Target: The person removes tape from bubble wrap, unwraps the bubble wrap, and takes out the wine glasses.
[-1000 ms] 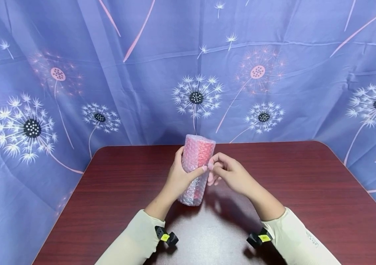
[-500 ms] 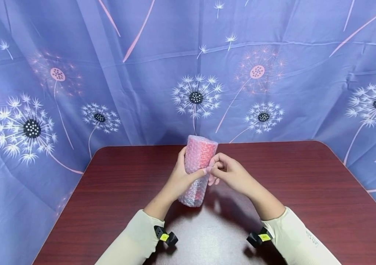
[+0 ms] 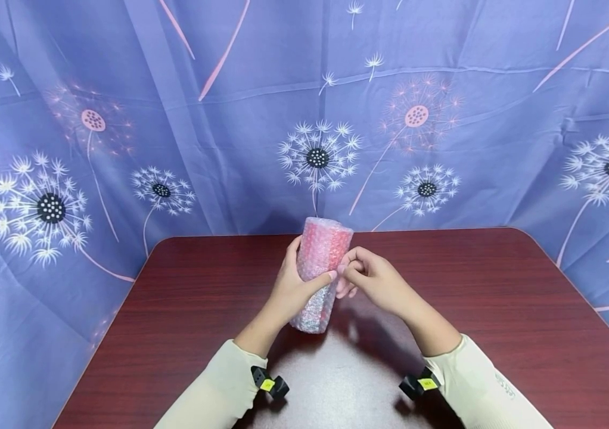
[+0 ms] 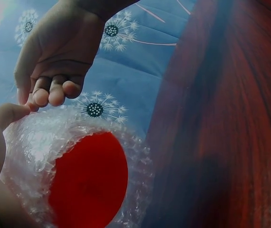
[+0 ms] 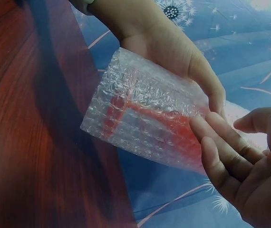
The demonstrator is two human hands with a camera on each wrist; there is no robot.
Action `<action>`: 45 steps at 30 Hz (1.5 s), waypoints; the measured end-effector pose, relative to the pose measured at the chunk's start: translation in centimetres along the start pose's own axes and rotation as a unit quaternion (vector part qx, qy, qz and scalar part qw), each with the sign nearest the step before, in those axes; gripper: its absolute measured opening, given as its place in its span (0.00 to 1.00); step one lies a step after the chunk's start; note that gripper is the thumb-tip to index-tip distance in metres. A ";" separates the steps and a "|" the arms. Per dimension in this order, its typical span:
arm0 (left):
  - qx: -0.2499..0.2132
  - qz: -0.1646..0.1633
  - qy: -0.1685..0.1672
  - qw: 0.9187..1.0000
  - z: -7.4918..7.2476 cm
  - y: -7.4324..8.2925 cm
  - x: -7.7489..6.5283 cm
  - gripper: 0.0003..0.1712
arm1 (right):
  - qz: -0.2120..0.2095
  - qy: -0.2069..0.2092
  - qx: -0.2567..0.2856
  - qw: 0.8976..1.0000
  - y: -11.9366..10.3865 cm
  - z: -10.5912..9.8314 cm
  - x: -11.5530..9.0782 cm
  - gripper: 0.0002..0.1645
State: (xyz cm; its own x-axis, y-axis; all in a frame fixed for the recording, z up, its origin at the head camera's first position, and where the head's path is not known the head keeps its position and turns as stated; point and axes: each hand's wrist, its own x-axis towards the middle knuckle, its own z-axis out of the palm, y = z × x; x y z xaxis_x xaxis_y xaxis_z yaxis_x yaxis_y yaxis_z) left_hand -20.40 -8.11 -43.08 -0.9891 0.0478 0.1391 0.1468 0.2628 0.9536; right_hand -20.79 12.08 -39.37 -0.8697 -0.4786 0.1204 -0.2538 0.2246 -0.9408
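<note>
A cylinder with red parts, wrapped in bubble wrap (image 3: pixel 319 244), is held tilted over the table in the head view. My left hand (image 3: pixel 295 286) grips its left side, with the thumb laid across the front. My right hand (image 3: pixel 371 277) is at its right side, thumb and forefinger pinched together at the bubble wrap close to the left thumb's tip. In the left wrist view a round red end (image 4: pixel 90 180) shows inside the wrap's opening. In the right wrist view the clear wrap (image 5: pixel 140 109) extends past the red part. What exactly the right fingertips pinch is too small to tell.
A dark red wooden table (image 3: pixel 471 286) lies beneath the hands. Behind and beside it hangs a blue cloth (image 3: pixel 251 149) with dandelion prints. Each sleeve cuff carries a small black camera, one at the left wrist (image 3: pixel 269 383) and one at the right (image 3: pixel 419 384).
The wrapped cylinder has shifted slightly right and turned a little in the left hand, so its red strip sits differently. Both hands stay in nearly the same place.
</note>
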 end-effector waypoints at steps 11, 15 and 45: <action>0.022 0.012 0.025 0.999 0.1 -0.2 0.0 0.59 | -0.015 0.016 -0.045 0.999 0.0 0.3 -0.2 0.08; 0.032 0.011 0.033 0.999 0.2 -0.2 0.0 0.60 | -0.015 0.020 -0.063 0.998 -0.1 0.4 -0.3 0.07; 0.066 0.022 0.080 0.994 0.1 0.0 -0.1 0.59 | -0.005 -0.038 -0.003 0.999 -0.1 0.6 -0.4 0.11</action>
State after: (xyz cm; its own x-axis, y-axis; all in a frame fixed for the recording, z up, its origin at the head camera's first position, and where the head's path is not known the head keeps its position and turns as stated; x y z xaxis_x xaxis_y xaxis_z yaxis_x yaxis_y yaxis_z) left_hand -20.32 -8.05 -43.08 -0.9689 -0.0886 0.2309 0.1797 0.3894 0.9034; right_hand -20.22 11.74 -39.52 -0.8327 -0.5436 0.1059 -0.2651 0.2234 -0.9380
